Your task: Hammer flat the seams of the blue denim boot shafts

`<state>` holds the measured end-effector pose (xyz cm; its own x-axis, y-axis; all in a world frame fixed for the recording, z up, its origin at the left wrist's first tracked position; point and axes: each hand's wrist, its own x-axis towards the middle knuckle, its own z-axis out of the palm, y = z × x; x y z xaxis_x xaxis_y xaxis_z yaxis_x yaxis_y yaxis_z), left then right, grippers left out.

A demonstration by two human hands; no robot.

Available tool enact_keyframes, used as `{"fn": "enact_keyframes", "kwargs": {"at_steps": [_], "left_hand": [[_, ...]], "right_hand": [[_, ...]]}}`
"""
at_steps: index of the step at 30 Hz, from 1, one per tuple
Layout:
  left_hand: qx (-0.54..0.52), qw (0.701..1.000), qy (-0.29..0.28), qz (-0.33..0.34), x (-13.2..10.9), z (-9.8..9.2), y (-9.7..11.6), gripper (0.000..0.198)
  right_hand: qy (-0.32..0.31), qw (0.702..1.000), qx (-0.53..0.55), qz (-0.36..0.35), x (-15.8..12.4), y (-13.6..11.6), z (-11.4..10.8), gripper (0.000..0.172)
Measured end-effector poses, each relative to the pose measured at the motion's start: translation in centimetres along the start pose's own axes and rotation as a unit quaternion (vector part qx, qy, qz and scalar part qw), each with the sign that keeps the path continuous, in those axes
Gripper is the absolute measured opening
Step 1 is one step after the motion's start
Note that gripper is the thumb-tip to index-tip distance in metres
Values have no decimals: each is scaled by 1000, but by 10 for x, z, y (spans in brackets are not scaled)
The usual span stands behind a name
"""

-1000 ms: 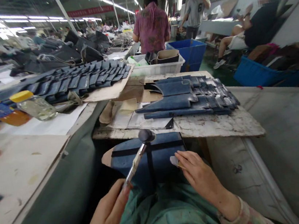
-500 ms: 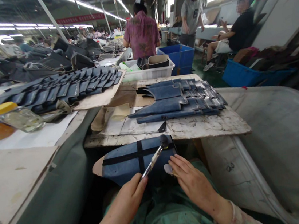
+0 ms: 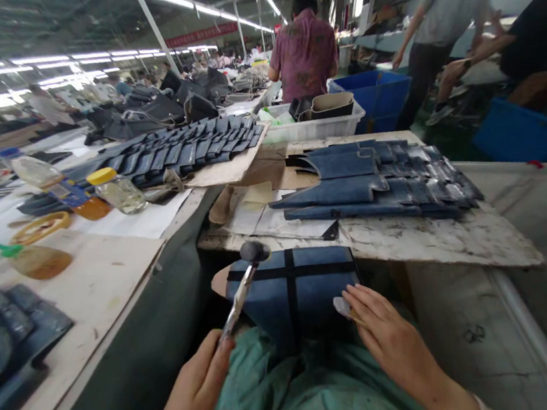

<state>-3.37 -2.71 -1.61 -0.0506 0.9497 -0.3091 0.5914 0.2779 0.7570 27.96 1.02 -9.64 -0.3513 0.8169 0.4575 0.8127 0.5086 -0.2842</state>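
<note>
A blue suede piece [image 3: 310, 291] crossed by dark strips lies in my lap against the green apron. My left hand [image 3: 203, 382] is closed on the handle of a small hammer [image 3: 243, 283], whose dark round head hangs over the piece's left upper corner. My right hand [image 3: 387, 341] rests on the piece's right lower edge, fingers pinched on a small pale tool [image 3: 342, 307]. A stack of similar blue pieces [image 3: 376, 181] lies on the worn board [image 3: 409, 237] just beyond.
Rows of dark pieces [image 3: 186, 152] cover the bench at left, with glue bottles [image 3: 118, 190] and a yellow ring [image 3: 42, 227] nearer. A clear bin [image 3: 314, 129], blue crates [image 3: 374, 94] and other people stand behind. A grey surface [image 3: 538, 264] lies at right.
The hammer head has swung from the piece's right upper edge to its left upper corner. My view has turned left and the right hand stays on the piece.
</note>
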Motion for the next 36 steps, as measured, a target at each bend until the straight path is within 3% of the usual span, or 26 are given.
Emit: {"fn": "enact_keyframes", "kwargs": {"at_steps": [3,6,16,20,24,28,32,36], "left_hand": [[-7,997,30,-72,-9,-18,-38,55],[-37,992,86,-84,-10,-28,-56,58],[83,990,108,-46,-1,-47,-46,51],[124,990,65,-34,15,-50,-42,44],[190,980,61,1,64,-65,-28,38],[277,958,70,41,151,-74,-5,35],[305,948,64,70,234,-61,16,31],[287,951,64,96,273,-42,28,33]], "right_hand": [[4,1000,-13,-6,1,1,0,45],[6,1000,-22,-19,4,3,-1,43],[11,999,-23,-19,6,5,-1,45],[-2,1000,-6,0,5,7,0,47],[-12,999,44,27,12,14,-7,43],[-9,989,102,104,22,24,-18,36],[-61,962,184,192,36,29,-24,31],[-61,938,242,240,52,32,-21,35]]}}
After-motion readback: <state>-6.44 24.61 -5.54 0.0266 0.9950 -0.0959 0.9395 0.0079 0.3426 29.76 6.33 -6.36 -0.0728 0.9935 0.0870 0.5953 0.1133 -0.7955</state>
